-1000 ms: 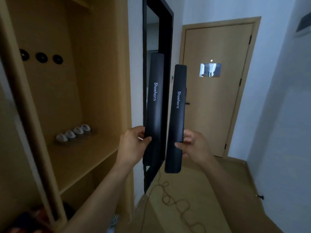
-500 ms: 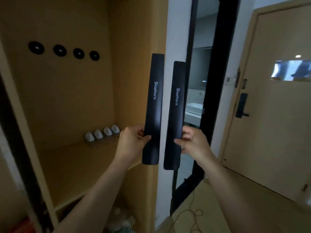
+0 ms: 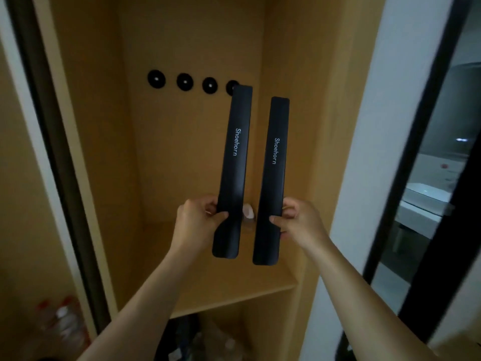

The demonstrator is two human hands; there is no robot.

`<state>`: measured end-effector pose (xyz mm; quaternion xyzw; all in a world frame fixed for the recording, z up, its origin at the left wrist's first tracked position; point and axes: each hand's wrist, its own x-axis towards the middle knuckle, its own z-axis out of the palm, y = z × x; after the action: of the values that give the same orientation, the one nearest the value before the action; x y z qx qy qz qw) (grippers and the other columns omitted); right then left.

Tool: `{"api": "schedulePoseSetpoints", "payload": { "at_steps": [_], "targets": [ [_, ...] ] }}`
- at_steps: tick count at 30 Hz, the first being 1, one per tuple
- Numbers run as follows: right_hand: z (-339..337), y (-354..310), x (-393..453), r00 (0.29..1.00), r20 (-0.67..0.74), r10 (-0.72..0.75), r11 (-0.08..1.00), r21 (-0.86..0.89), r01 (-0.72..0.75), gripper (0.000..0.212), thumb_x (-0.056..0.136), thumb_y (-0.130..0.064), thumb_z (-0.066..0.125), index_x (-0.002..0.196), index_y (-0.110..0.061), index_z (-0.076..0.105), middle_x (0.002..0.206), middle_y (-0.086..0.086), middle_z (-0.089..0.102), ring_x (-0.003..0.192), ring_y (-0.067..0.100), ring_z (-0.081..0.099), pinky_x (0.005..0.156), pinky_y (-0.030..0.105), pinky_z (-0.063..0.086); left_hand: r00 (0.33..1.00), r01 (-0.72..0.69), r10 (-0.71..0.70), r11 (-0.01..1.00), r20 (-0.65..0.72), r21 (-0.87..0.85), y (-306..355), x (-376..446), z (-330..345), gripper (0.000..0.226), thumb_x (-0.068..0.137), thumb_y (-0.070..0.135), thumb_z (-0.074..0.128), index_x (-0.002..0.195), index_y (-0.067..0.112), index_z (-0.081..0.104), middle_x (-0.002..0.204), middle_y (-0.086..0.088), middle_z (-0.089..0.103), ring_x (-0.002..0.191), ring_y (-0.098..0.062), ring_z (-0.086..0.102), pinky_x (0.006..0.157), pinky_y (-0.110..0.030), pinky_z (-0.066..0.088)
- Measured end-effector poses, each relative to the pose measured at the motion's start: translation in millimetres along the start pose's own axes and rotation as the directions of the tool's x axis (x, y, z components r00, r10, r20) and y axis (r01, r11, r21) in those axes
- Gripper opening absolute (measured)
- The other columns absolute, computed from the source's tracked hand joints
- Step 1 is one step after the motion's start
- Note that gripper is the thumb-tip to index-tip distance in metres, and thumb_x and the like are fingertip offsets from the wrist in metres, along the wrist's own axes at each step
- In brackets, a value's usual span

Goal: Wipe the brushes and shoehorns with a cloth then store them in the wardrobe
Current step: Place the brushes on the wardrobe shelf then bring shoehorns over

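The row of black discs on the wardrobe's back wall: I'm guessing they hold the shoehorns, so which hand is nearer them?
Left. The left hand is below the black discs; the right hand is further right.

Left hand (image 3: 197, 220) and right hand (image 3: 302, 222) raised, fingers (image 3: 276, 219) curled, gripping

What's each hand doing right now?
Left hand: grips the left shoehorn.
Right hand: grips the right shoehorn.

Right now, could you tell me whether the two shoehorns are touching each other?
Apart. The head view shows wardrobe back panel between the left shoehorn and the right shoehorn along their whole length.
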<state>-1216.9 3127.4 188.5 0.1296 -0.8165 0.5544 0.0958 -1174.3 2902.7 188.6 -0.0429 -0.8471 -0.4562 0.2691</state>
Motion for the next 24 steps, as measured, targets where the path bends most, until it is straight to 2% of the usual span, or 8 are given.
{"api": "schedulePoseSetpoints", "payload": {
  "at_steps": [4, 7, 9, 12, 14, 16, 20, 24],
  "targets": [
    [26, 2, 56, 0.998, 0.044, -0.041, 0.999, -0.004, 0.041, 0.025, 0.090, -0.003, 0.070, 0.097, -0.026, 0.066, 0.092, 0.003, 0.076, 0.086, 0.021, 0.074, 0.073, 0.049, 0.063, 0.996, 0.017, -0.016, 1.000, -0.085, 0.012, -29, 42, -2, 0.009, 0.085, 0.015, 0.075, 0.086, 0.023, 0.072, 0.079, 0.011, 0.070, 0.071, -0.004, 0.067, 0.060, -0.029, 0.059],
    [48, -1, 104, 0.996, 0.060, -0.059, 0.998, -0.019, 0.060, 0.023, 0.091, -0.005, 0.071, 0.100, -0.026, 0.067, 0.091, 0.002, 0.076, 0.084, 0.022, 0.074, 0.072, 0.049, 0.063, 0.987, 0.035, -0.037, 0.999, -0.157, -0.021, -50, 83, -7, 0.019, 0.085, 0.015, 0.075, 0.083, 0.032, 0.066, 0.080, 0.013, 0.067, 0.073, -0.003, 0.066, 0.059, -0.025, 0.056],
    [64, -7, 137, 0.994, 0.067, -0.086, 0.996, -0.009, 0.087, 0.025, 0.091, -0.006, 0.071, 0.097, -0.030, 0.067, 0.090, 0.000, 0.076, 0.084, 0.021, 0.074, 0.072, 0.047, 0.063, 0.976, 0.059, -0.071, 0.996, -0.206, -0.067, -63, 113, -10, 0.032, 0.085, 0.014, 0.075, 0.080, 0.041, 0.058, 0.080, 0.014, 0.064, 0.074, 0.004, 0.065, 0.056, -0.014, 0.050],
    [87, -17, 187, 0.992, 0.072, -0.102, 0.994, 0.044, 0.099, 0.032, 0.091, -0.002, 0.070, 0.089, -0.034, 0.065, 0.089, -0.003, 0.074, 0.087, 0.016, 0.073, 0.073, 0.042, 0.063, 0.959, 0.029, -0.058, 0.994, -0.277, -0.109, -85, 156, -15, 0.036, 0.085, 0.010, 0.074, 0.078, 0.041, 0.058, 0.076, 0.015, 0.061, 0.068, 0.015, 0.060, 0.051, -0.006, 0.044],
    [106, -18, 216, 0.988, 0.093, -0.119, 0.992, 0.058, 0.114, 0.031, 0.091, -0.001, 0.069, 0.090, -0.031, 0.065, 0.089, -0.002, 0.073, 0.087, 0.016, 0.072, 0.074, 0.042, 0.062, 0.951, 0.025, -0.068, 0.990, -0.301, -0.142, -103, 181, -19, 0.033, 0.085, 0.007, 0.073, 0.080, 0.037, 0.062, 0.076, 0.012, 0.063, 0.069, 0.005, 0.063, 0.057, -0.010, 0.047],
    [123, -18, 241, 0.987, 0.098, -0.128, 0.989, 0.087, 0.119, 0.030, 0.091, 0.001, 0.069, 0.090, -0.029, 0.065, 0.090, 0.000, 0.071, 0.084, 0.015, 0.070, 0.071, 0.038, 0.061, 0.938, 0.028, -0.083, 0.986, -0.337, -0.166, -118, 204, -24, 0.029, 0.085, 0.005, 0.073, 0.081, 0.033, 0.065, 0.077, 0.008, 0.066, 0.075, -0.008, 0.066, 0.066, -0.024, 0.055],
    [153, -14, 279, 0.987, 0.099, -0.125, 0.985, 0.130, 0.112, 0.032, 0.090, 0.003, 0.069, 0.087, -0.029, 0.066, 0.087, -0.001, 0.068, 0.080, 0.016, 0.067, 0.062, 0.031, 0.058, 0.913, 0.046, -0.098, 0.990, -0.397, -0.137, -142, 236, -32, 0.028, 0.084, 0.005, 0.074, 0.076, 0.031, 0.067, 0.074, 0.008, 0.068, 0.071, -0.006, 0.067, 0.065, -0.030, 0.057],
    [181, -13, 311, 0.990, 0.083, -0.113, 0.974, 0.208, 0.093, 0.038, 0.087, 0.009, 0.070, 0.079, -0.028, 0.069, 0.073, -0.006, 0.069, 0.064, 0.007, 0.068, 0.050, 0.023, 0.055, 0.887, 0.087, -0.115, 0.993, -0.446, -0.082, -166, 257, -43, 0.013, 0.085, 0.009, 0.073, 0.083, 0.021, 0.070, 0.077, 0.003, 0.069, 0.074, -0.016, 0.068, 0.066, -0.040, 0.059]
  ]
}}
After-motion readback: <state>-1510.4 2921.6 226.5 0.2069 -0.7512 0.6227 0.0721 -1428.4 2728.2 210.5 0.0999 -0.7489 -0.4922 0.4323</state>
